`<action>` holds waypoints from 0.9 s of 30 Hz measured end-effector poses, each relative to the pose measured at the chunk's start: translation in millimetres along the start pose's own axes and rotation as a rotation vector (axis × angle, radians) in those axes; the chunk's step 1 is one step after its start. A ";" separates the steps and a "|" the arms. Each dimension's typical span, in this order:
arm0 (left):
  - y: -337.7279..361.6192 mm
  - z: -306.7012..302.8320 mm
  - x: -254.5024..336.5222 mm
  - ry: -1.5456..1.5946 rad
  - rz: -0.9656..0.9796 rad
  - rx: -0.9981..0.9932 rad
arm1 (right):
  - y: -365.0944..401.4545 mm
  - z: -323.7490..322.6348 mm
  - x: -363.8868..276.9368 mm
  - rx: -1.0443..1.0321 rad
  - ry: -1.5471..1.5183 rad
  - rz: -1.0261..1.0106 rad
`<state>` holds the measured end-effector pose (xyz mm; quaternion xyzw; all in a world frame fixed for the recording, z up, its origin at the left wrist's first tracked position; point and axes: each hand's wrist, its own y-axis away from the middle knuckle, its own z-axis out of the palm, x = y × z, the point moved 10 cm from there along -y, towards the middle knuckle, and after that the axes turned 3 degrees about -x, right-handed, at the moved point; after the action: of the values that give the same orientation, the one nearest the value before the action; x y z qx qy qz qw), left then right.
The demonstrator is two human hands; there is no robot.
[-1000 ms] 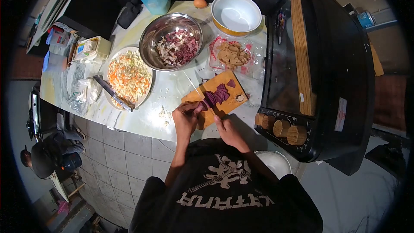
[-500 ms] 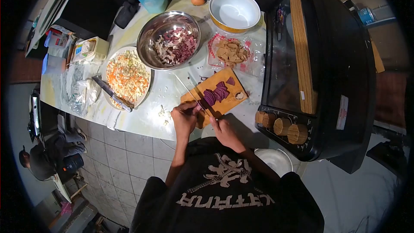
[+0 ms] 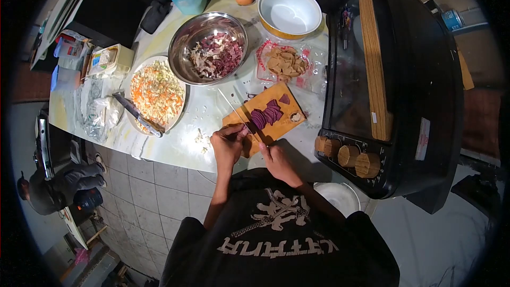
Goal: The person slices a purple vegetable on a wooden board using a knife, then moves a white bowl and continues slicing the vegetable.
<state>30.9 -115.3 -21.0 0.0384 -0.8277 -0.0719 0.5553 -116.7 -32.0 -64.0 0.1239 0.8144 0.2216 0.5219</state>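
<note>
On the wooden cutting board (image 3: 289,122) lies a row of thin purple slices (image 3: 270,114), with one more slice near the top edge. The kind of food is not certain. My left hand (image 3: 227,146) has its fingers pinched on the uncut purple piece (image 3: 246,130), mostly hidden, at the board's left side. My right hand (image 3: 277,162) grips a kitchen knife (image 3: 231,105) by its handle. Its blade slants up and left, between the piece and the slices. A small pale scrap (image 3: 296,117) sits at the board's right corner.
Behind the board stand a steel bowl (image 3: 177,48) of chopped purple and white food, a bag of brown slices (image 3: 287,62) and a white bowl (image 3: 289,10). Left are a plate of chopped vegetables (image 3: 156,93) and another knife (image 3: 133,109). A black oven (image 3: 414,74) borders the right.
My hands, the knife and the slices look nearly the same. The person at the far left has shifted slightly.
</note>
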 end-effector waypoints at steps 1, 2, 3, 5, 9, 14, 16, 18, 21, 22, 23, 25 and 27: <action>0.1 -0.1 -0.5 0.001 0.000 0.000 | 0.7 -0.7 -2.0 0.000 0.001 0.000; 0.2 0.0 -1.2 0.002 -0.006 -0.004 | 1.8 -2.8 -6.1 0.012 -0.013 -0.017; 0.2 0.2 -1.5 0.004 -0.012 -0.007 | 2.5 -4.5 -9.8 0.023 -0.027 -0.034; 0.5 0.5 -2.0 0.015 -0.022 -0.010 | 1.7 -2.6 -7.8 0.025 -0.008 -0.050; 0.4 -0.4 0.5 0.017 -0.027 -0.009 | 2.8 -2.0 -9.7 0.002 0.003 -0.024; 0.5 0.7 -4.7 0.008 -0.025 -0.019 | 5.1 -5.9 -19.7 0.077 -0.012 -0.082; 0.3 0.9 -5.7 0.027 -0.036 -0.021 | 5.5 -8.3 -21.5 0.093 0.022 -0.082; 0.0 0.6 -5.0 -0.010 -0.039 -0.027 | 4.7 -3.3 -16.7 0.025 0.110 -0.016; 0.1 0.0 -1.2 -0.006 -0.041 -0.029 | 5.1 -3.9 -18.9 0.021 0.080 -0.021; 0.4 -0.2 -1.3 -0.006 -0.042 -0.028 | 5.2 -3.9 -19.1 0.020 0.080 -0.021; 0.6 0.0 -1.4 -0.009 -0.043 -0.029 | 5.2 -4.3 -19.7 0.020 0.053 -0.028; 0.6 0.4 0.7 -0.012 -0.045 -0.030 | 4.5 -3.0 -16.3 0.019 0.025 -0.035; 0.4 0.0 5.7 -0.035 -0.031 -0.028 | 1.6 -0.4 -8.0 0.032 0.021 -0.035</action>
<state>28.7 -115.8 -15.7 0.0424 -0.8355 -0.0928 0.5399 -113.7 -34.1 -56.7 0.1157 0.8252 0.2008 0.5150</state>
